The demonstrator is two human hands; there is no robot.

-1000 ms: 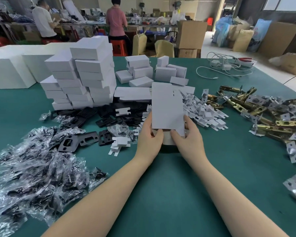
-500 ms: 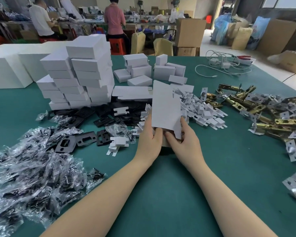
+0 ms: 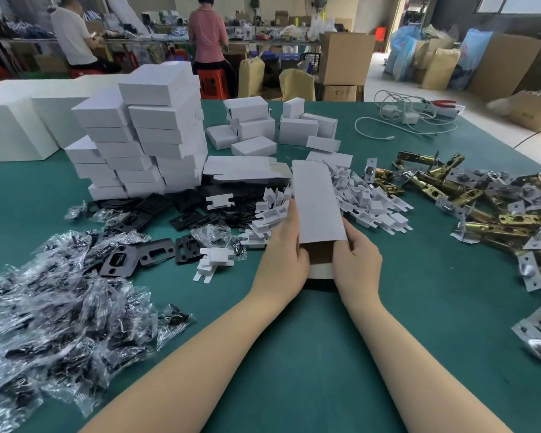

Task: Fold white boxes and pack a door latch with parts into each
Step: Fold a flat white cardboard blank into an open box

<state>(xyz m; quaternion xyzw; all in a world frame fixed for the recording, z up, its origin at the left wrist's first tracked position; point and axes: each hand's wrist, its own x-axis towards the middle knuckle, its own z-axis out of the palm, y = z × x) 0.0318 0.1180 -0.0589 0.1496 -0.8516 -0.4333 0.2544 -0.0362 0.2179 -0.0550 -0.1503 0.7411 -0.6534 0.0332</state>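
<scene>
In the head view, a partly folded white box (image 3: pixel 319 204) was held upright just above the green table (image 3: pixel 294 354) near the centre of the frame, its long white panel standing tall and a brown inner face showing at its lower end between the two hands. The left hand (image 3: pixel 283 260) was curled round the box's left edge, fingers reaching up along the panel, while the right hand (image 3: pixel 358 260) gripped the right edge with thumb and fingers pinched on the card. At 10 o'clock from the hands a tall stack of finished white boxes (image 3: pixel 144 135) was seen, with a smaller group of closed boxes (image 3: pixel 256 126) at 12 o'clock behind a pile of flat box blanks (image 3: pixel 241 165). Small white card inserts (image 3: pixel 372 201) were heaped just beyond the held box, toward 1 o'clock. Brass door latches (image 3: pixel 481 207) were scattered at 3 o'clock, well apart from the hands. Black strike plates (image 3: pixel 156 251) lay at 9 o'clock, and clear bags of small parts (image 3: pixel 53 314) were piled at 8 o'clock. A white cable (image 3: pixel 397 120) was coiled at 1 o'clock near the table's far edge
</scene>
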